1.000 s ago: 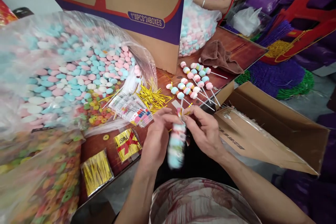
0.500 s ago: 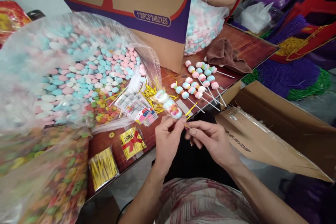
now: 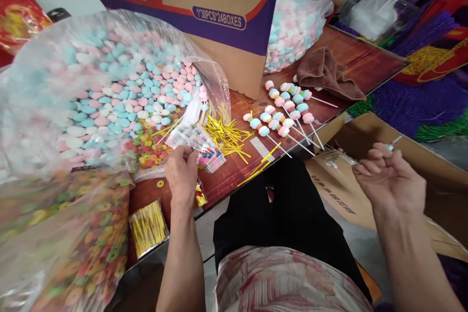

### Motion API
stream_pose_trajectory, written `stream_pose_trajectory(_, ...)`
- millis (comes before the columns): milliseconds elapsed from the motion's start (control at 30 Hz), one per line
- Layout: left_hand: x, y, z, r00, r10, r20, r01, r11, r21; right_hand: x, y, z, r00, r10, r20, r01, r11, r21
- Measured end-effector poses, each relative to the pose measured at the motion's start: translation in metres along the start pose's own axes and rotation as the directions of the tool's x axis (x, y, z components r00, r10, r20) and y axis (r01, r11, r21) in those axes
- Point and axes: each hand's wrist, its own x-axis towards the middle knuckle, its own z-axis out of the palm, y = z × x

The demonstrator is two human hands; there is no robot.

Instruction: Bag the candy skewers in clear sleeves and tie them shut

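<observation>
Hands part; the wrapped skewer has left the middle of the frame

A second ago both hands met at the centre bottom of the frame, pinching a wrapped candy skewer between them. Now the left hand (image 3: 182,171) has gone to the left of centre and rests its fingertips on the stack of printed clear bags (image 3: 199,147), while the right hand (image 3: 389,180) has swung to the right side of the frame, over the open cardboard box (image 3: 431,165), fingers loosely curled with only a small blurred piece showing at their tips. The whole view has shifted too, so the table sits higher and further right.
</observation>
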Motion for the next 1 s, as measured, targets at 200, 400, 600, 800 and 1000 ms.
stream_pose_trajectory(200, -0.015, 0.027, -0.003, 0.994, -0.062, -0.092, 0.024, 0.929, -0.369, -0.052, 0.006, 0.112, 0.998, 0.007, 0.066, -0.003, 0.999, -0.054)
stream_pose_trajectory(400, -0.054, 0.08, 0.01, 0.995, 0.082, 0.055, -0.036, 0.815, -0.578, -0.068, 0.012, 0.192, 0.903, 0.171, 0.393, -0.138, 0.984, -0.112)
stream_pose_trajectory(600, -0.09, 0.096, 0.022, 0.885, -0.1, 0.455, 0.45, 0.436, -0.779, -0.06, 0.017, 0.198, 0.944, 0.147, 0.295, -0.14, 0.989, -0.045)
stream_pose_trajectory(800, -0.084, 0.098, 0.029, 0.779, -0.16, 0.606, 0.602, -0.077, -0.795, -0.065, 0.012, 0.192, 0.937, 0.121, 0.328, -0.101, 0.992, -0.078)
stream_pose_trajectory(1000, -0.076, 0.102, 0.035, 0.822, -0.249, 0.512, 0.518, -0.045, -0.854, -0.069, 0.029, 0.193, 0.946, 0.085, 0.312, -0.027, 0.982, -0.187)
